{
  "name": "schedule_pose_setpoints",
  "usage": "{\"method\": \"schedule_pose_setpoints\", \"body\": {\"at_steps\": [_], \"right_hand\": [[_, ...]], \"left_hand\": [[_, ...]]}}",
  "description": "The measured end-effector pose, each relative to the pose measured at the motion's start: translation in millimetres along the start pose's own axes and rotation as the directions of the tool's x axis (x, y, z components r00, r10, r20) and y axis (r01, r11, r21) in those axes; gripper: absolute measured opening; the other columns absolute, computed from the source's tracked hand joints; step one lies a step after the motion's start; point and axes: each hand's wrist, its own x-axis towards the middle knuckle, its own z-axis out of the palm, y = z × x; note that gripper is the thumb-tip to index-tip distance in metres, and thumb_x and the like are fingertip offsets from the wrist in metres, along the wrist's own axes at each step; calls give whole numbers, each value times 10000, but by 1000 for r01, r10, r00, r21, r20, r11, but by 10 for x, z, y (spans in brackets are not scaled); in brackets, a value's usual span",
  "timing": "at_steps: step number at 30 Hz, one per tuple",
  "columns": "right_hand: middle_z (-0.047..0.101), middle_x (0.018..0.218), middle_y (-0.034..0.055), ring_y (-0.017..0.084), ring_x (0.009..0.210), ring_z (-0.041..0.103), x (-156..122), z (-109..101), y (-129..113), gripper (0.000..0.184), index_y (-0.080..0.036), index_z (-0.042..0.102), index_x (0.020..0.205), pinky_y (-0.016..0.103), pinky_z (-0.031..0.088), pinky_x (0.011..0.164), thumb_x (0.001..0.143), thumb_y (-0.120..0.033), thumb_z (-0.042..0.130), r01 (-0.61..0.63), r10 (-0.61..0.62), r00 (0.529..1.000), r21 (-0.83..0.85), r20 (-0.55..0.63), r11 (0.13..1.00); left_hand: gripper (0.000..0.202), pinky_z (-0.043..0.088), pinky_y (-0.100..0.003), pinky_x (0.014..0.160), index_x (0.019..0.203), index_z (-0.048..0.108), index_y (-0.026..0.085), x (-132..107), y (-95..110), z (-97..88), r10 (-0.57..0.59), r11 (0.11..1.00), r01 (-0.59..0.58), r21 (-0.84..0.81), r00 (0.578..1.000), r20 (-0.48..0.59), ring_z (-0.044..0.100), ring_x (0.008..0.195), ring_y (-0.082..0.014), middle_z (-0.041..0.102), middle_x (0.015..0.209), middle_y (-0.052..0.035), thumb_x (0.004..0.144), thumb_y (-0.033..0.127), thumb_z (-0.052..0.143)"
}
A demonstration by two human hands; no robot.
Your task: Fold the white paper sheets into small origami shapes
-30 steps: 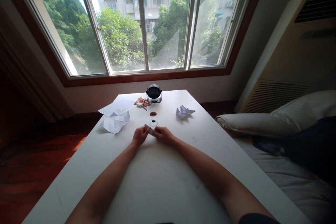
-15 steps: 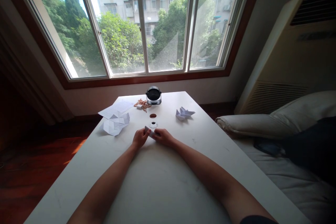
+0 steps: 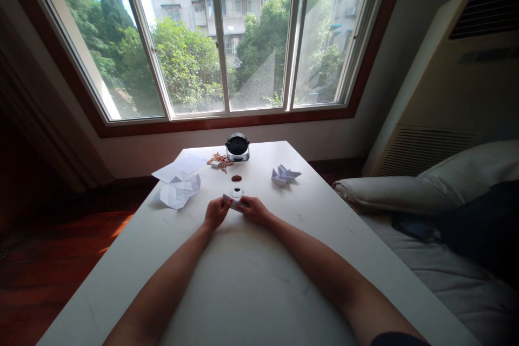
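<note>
Between my two hands is a small piece of folded paper (image 3: 235,204), held just above the white table (image 3: 243,281). My left hand (image 3: 216,212) grips its left end, thumb on top. On the other end, the fingers of my right hand (image 3: 253,209) are closed round the paper and hide part of it. Right behind the paper lies a small white round disc (image 3: 237,192) with a dark centre. A folded paper shape with several points (image 3: 285,174) sits farther right, and creased, partly unfolded paper (image 3: 178,191) lies to the left.
Behind the disc is a round hole (image 3: 236,179) in the tabletop. Near the far edge stand a round black device on a stand (image 3: 237,147) and an orange cord bundle (image 3: 221,161). A written sheet (image 3: 184,166) lies far left. A sofa (image 3: 405,189) flanks the table's right side.
The folded paper has tilted slightly and more of its length shows between my hands. My right hand's fingers have shifted a little along it. Everything else stays put.
</note>
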Motion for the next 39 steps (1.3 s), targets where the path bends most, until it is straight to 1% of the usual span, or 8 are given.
{"method": "schedule_pose_setpoints", "body": {"at_steps": [5,10,19,26,34,39], "right_hand": [[622,747,3,147,668,494,-1,4,-1,324,-172,649,834,250,373,620,840,-494,611,-8,8,1000,-4,0,1000],[622,741,-1,148,672,500,3,9,6,347,-169,652,832,248,373,624,841,-513,608,-12,12,1000,-10,-3,1000],[622,741,-2,146,666,499,-13,-3,-28,373,-171,654,830,248,368,619,849,-540,599,-14,14,1000,-12,-5,1000],[618,746,-3,144,672,498,-16,-6,-26,361,-173,648,832,245,365,621,860,-528,590,-9,9,1000,-15,-5,1000],[610,738,-1,146,669,493,-20,-4,-23,381,-173,648,831,245,363,614,855,-547,584,-19,19,1000,-14,-6,1000],[602,728,-10,137,655,481,-27,1,-20,358,-176,643,821,242,363,614,861,-527,582,-12,11,1000,-10,-10,1000]], "left_hand": [[465,232,-238,517,594,521,166,6,-74,49,-35,999,35,-8,999,23,355,521,-106,422,527,22,900,516,512],[483,218,-234,512,582,493,165,12,-97,68,-50,999,49,5,998,46,347,520,-100,401,527,28,888,538,518],[483,224,-237,516,592,505,163,7,-87,55,-54,998,54,12,996,73,355,523,-103,421,532,22,892,542,508],[480,229,-239,521,603,535,159,9,-81,53,-62,998,60,25,994,85,368,522,-106,431,527,22,896,538,499],[479,228,-240,523,602,528,163,5,-63,51,-59,998,57,23,995,81,372,520,-106,436,529,23,898,538,499],[478,225,-241,517,590,539,163,5,-48,49,-63,998,62,14,995,78,358,519,-107,430,522,23,887,535,504]]}}
